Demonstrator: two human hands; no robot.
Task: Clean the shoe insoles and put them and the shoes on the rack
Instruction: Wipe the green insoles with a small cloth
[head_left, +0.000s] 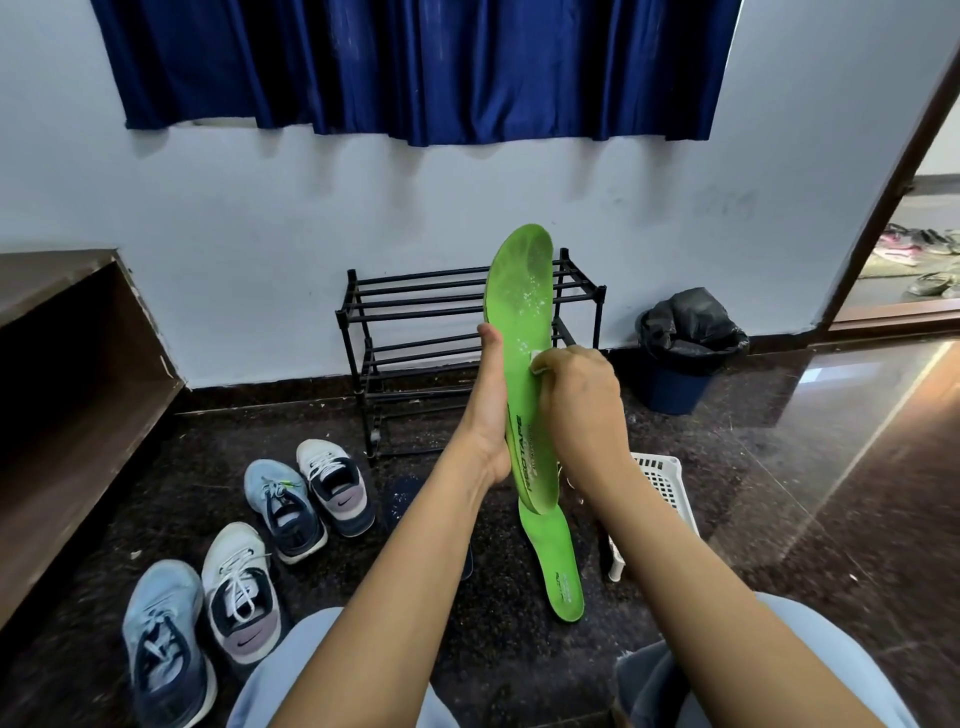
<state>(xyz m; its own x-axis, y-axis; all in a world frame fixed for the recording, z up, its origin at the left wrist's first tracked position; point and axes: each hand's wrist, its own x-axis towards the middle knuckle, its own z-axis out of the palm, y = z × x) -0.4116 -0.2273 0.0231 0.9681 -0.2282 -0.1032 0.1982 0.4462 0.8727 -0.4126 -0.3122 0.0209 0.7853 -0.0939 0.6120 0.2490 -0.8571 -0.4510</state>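
Observation:
My left hand (487, 410) holds a green insole (522, 306) upright by its left edge, toe end up, with white specks on its surface. My right hand (576, 405) presses a small white wipe or brush (537, 361) against the insole's middle; most of that item is hidden in my fist. A second green insole (556, 566) lies on the dark floor below. A dark insole (402, 499) lies partly hidden behind my left forearm. Two pairs of sneakers (311, 499) (202, 618) stand on the floor at the left. The black two-tier rack (415, 322) stands against the wall behind the insole.
A white plastic basket (667, 483) sits on the floor under my right forearm. A blue bin with a black bag (685, 353) stands right of the rack. A wooden bench (62, 364) fills the left side. An open doorway with more shoes (919, 260) is at the far right.

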